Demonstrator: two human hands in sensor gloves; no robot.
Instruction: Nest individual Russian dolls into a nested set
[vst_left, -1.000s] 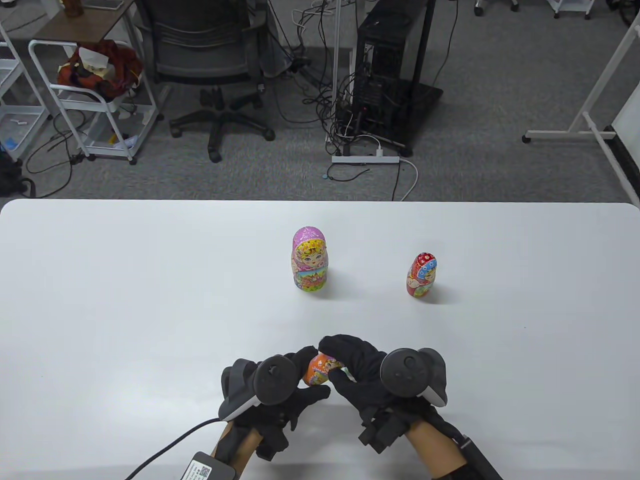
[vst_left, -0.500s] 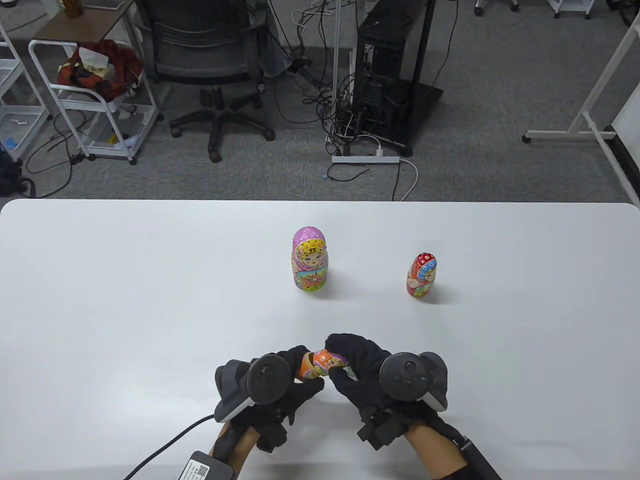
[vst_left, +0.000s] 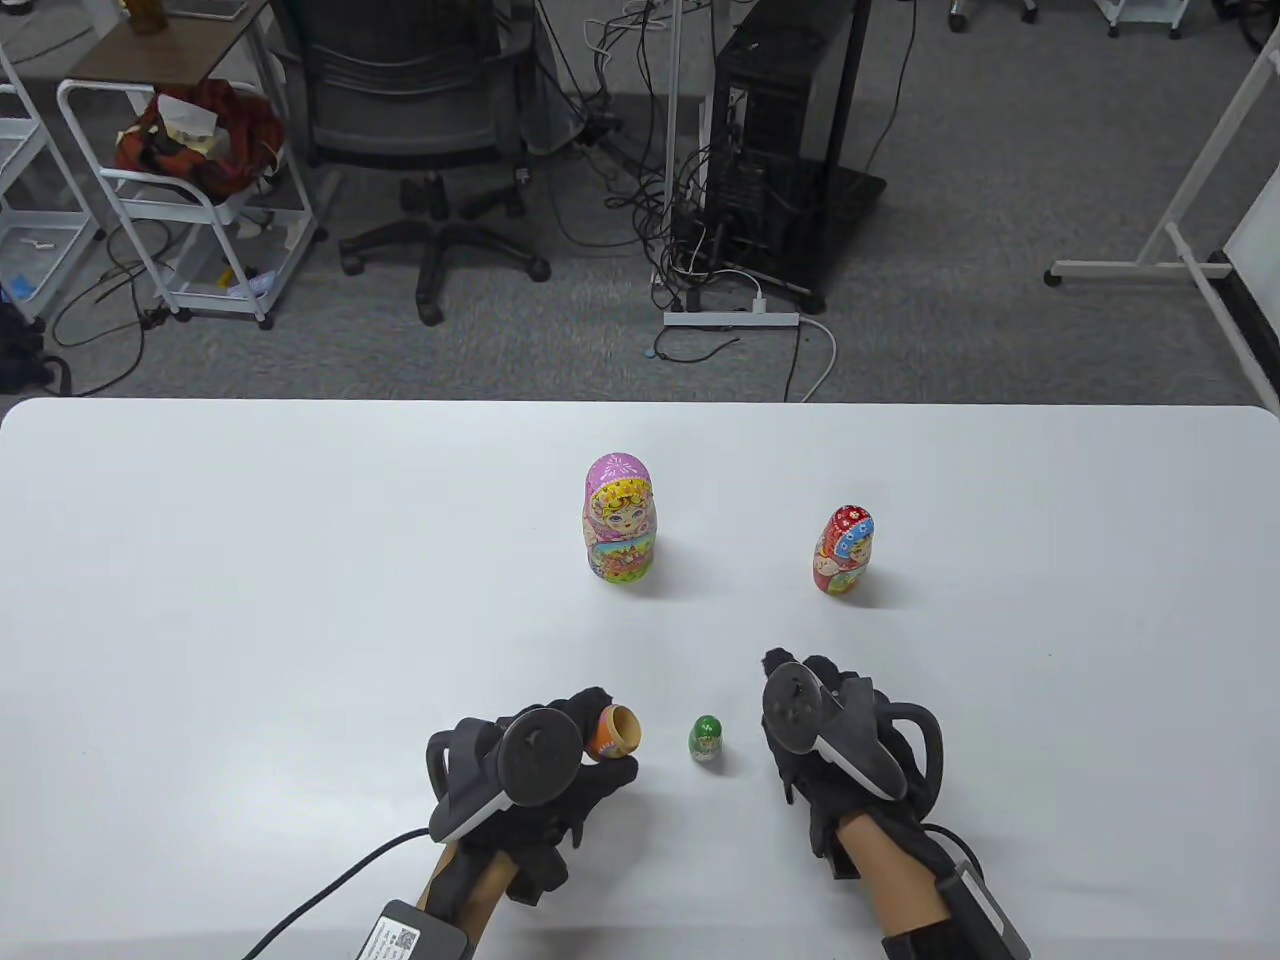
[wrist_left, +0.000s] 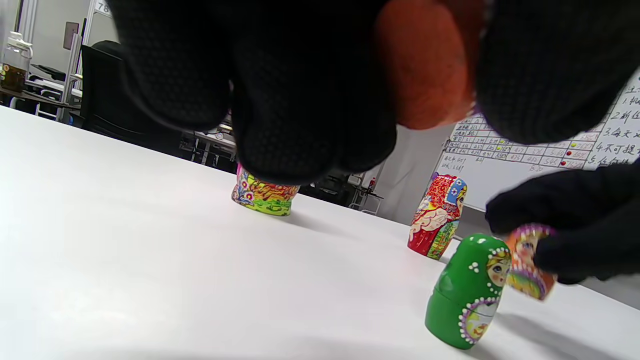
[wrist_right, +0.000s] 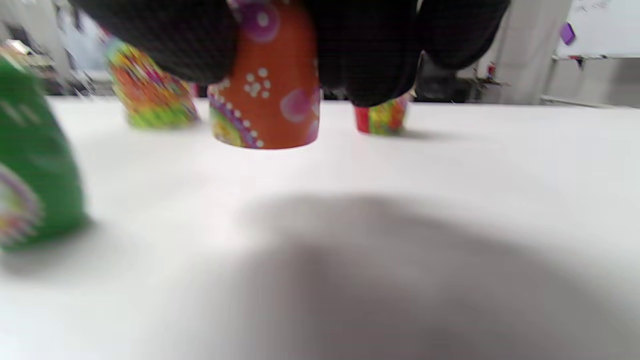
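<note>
My left hand (vst_left: 600, 748) holds the orange doll's lower half (vst_left: 614, 731), its open mouth facing right; it also shows in the left wrist view (wrist_left: 425, 75). My right hand (vst_left: 800, 715) holds the orange doll's upper half (wrist_right: 265, 90) just above the table, open end down; the half is hidden under the hand in the table view. A small green doll (vst_left: 706, 740) stands upright between the hands, touching neither. A large pink doll (vst_left: 620, 520) and a red doll (vst_left: 843, 550) stand closed farther back.
The white table (vst_left: 250, 600) reaches to both sides. In the left wrist view the green doll (wrist_left: 467, 292) stands just in front of the upper half (wrist_left: 530, 260). A cable (vst_left: 330, 890) trails from my left wrist.
The hands pulled the orange doll apart. My right hand moved right and down with the upper half. The green doll now stands uncovered on the table between them.
</note>
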